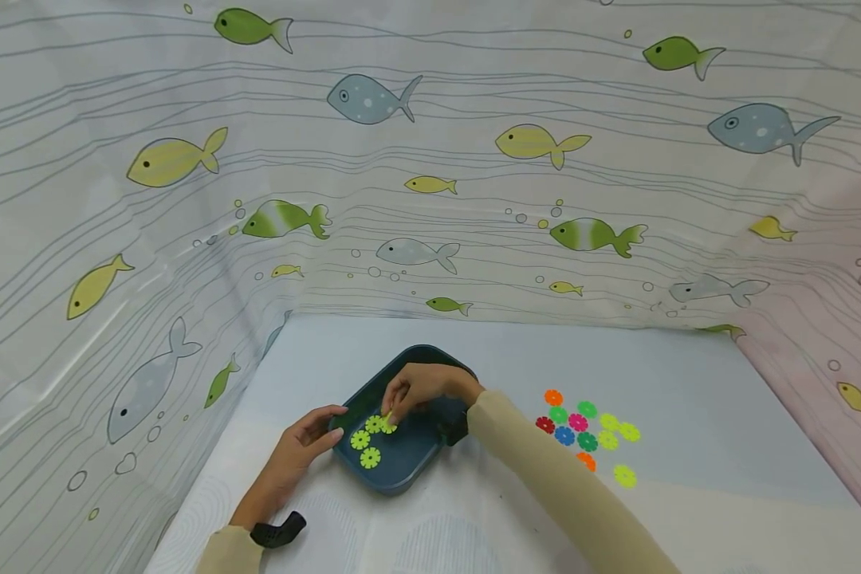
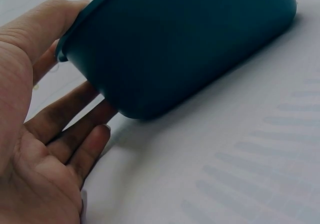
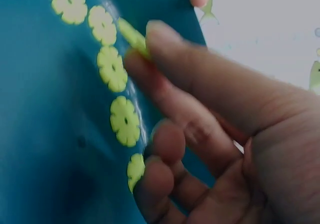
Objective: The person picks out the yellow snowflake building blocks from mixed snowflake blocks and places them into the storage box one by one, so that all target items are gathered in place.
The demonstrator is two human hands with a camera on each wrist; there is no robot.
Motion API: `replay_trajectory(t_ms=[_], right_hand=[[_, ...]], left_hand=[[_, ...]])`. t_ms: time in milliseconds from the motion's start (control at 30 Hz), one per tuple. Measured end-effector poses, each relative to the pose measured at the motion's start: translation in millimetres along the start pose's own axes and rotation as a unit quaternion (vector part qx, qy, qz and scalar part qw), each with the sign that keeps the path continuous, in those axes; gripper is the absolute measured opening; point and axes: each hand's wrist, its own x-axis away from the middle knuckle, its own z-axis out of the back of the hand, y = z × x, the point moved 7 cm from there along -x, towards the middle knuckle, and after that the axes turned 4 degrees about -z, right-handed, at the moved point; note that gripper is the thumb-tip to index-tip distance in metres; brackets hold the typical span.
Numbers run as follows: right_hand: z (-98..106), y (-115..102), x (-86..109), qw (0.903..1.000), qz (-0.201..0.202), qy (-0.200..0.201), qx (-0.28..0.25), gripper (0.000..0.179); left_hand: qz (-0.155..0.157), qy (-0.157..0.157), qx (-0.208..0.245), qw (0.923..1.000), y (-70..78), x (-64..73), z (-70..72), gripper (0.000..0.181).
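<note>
A dark blue-green plastic bin (image 1: 410, 456) stands on the white table. My left hand (image 1: 294, 446) holds its near left corner, thumb at the rim (image 2: 70, 39) and the other fingers against the outer wall. Over the inside of the bin, my right hand (image 1: 425, 383) pinches a yellow-green notched disc (image 3: 132, 37) between thumb and index finger, edge-on in the right wrist view. Several matching flower-shaped discs (image 3: 125, 121) lie flat in a curved row on the bin's floor, along one side. The lowest one in that view is partly hidden by my curled fingers.
To the right of the bin, several loose discs lie on the table, among them a pink disc (image 1: 577, 422), a blue disc (image 1: 564, 435), an orange disc (image 1: 553, 397) and a yellow-green disc (image 1: 625, 476). Fish-printed sheeting (image 1: 473, 239) walls the table at the back and sides.
</note>
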Motion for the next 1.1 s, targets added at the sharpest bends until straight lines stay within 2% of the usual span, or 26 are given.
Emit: replay_trajectory(t_ms=[200, 533, 1100], right_hand=[[1.6, 2.4, -6.6, 0.9995, -0.001, 0.027, -0.014, 0.013], [-14.7, 4.0, -18.0, 0.9975, 0.006, -0.036, 0.061, 0.013], [-24.1, 1.7, -18.0, 0.9965, 0.010, -0.041, 0.071, 0.014]], left_hand=[[-0.006, -0.004, 0.001, 1.0000, 0.2, -0.2, 0.4, 0.045], [-0.006, -0.008, 0.009, 0.9999, 0.7, 0.9, 0.5, 0.046], [-0.005, -0.007, 0.009, 0.9999, 4.2, 2.5, -1.0, 0.047]])
